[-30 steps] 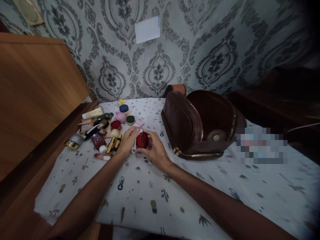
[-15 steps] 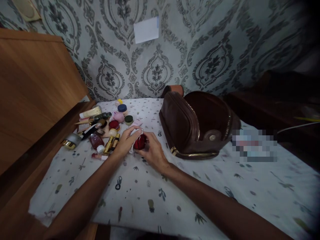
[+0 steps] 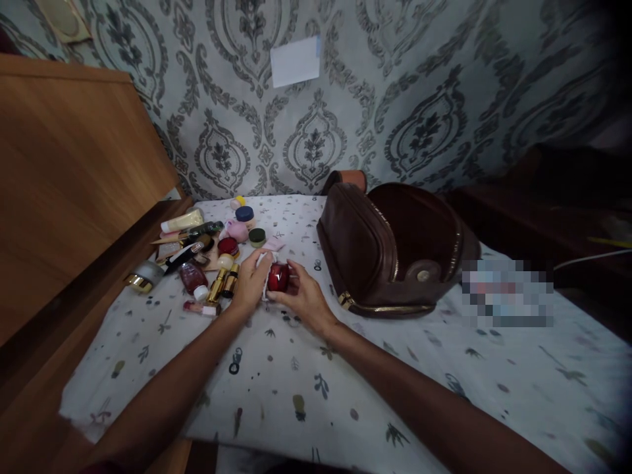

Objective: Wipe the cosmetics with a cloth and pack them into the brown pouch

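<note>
While the left hand (image 3: pixel 253 282) clasps a white cloth (image 3: pixel 265 289) against it, the right hand (image 3: pixel 307 299) grips a red container (image 3: pixel 279 278) near frame centre; cosmetics (image 3: pixel 193 278) lie left; a brown bag (image 3: pixel 355 240) gapes right.

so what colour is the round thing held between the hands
The round thing is deep, glossy red, best seen in the head view.

Glossy red container (image 3: pixel 279 278), leather-look bag (image 3: pixel 353 240)

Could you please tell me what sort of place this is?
Probably a room in a home, perhaps a bedroom. Ornate patterned wallpaper, a printed cloth under everything, and small cosmetic containers lying near an open brown bag suggest it.
</note>
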Motion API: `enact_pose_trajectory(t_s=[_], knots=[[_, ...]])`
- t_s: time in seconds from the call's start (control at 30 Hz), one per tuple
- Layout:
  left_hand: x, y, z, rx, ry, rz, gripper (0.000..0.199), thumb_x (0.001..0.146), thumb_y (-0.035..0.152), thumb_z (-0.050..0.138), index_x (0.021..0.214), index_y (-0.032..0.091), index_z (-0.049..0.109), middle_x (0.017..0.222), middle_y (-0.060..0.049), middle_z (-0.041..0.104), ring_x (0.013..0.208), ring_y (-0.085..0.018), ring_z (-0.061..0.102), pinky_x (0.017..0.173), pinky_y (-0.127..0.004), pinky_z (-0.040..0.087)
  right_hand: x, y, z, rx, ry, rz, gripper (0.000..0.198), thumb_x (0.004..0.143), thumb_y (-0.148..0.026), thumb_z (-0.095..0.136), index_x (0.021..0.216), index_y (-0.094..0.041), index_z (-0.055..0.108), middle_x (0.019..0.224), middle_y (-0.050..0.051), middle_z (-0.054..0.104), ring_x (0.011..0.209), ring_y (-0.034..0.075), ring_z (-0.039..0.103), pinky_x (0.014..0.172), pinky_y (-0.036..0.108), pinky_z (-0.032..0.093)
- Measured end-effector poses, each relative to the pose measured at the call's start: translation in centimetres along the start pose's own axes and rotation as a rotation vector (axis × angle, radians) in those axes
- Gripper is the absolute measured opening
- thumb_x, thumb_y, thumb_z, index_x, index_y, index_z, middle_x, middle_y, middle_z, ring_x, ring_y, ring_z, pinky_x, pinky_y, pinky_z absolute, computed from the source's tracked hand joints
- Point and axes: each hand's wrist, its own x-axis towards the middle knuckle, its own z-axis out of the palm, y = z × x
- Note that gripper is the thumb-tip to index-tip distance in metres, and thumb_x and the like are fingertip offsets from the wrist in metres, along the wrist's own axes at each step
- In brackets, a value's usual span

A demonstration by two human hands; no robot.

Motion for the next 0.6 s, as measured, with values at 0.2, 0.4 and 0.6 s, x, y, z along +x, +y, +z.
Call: enact_pose_trajectory(t_s=[0.2, 0.4, 0.6], knots=[[-0.3, 1.4, 0.0, 0.095, -0.122, 0.094, 0.035, 0.091, 0.049, 0.052, 0.098, 0.018, 0.066, 0.09, -0.003, 0.067, 0.084, -0.019, 0.061, 0.08, -0.028, 0.048, 0.2, -0.3, -0.1, -0.066, 0.041, -0.067, 0.067, 0.066, -0.028, 0.081, 0.127, -0.019, 0.055, 0.117, 0.009, 0.067, 0.104, 0.024, 0.065, 0.093, 0.04, 0.053], [-0.5, 1.9, 0.0, 0.288, -0.269, 0.305, 0.039, 0.096, 0.044, 0.046, 0.114, 0.018, 0.069, 0.111, -0.011, 0.067, 0.111, -0.024, 0.06, 0.102, -0.037, 0.042, -0.1, -1.0, -0.4, -0.281, 0.132, -0.178, 0.048, 0.069, -0.017, 0.073, 0.115, -0.021, 0.058, 0.107, 0.007, 0.065, 0.099, 0.025, 0.062, 0.09, 0.042, 0.053], [0.1, 1.3, -0.3, 0.264, -0.196, 0.176, 0.036, 0.093, 0.04, 0.049, 0.118, 0.019, 0.064, 0.122, -0.008, 0.066, 0.116, -0.023, 0.058, 0.105, -0.036, 0.041, -0.5, -1.5, -0.5, -0.379, 0.041, -0.297, 0.056, 0.071, -0.009, 0.068, 0.124, -0.02, 0.054, 0.121, 0.012, 0.061, 0.116, 0.029, 0.058, 0.101, 0.047, 0.048]])
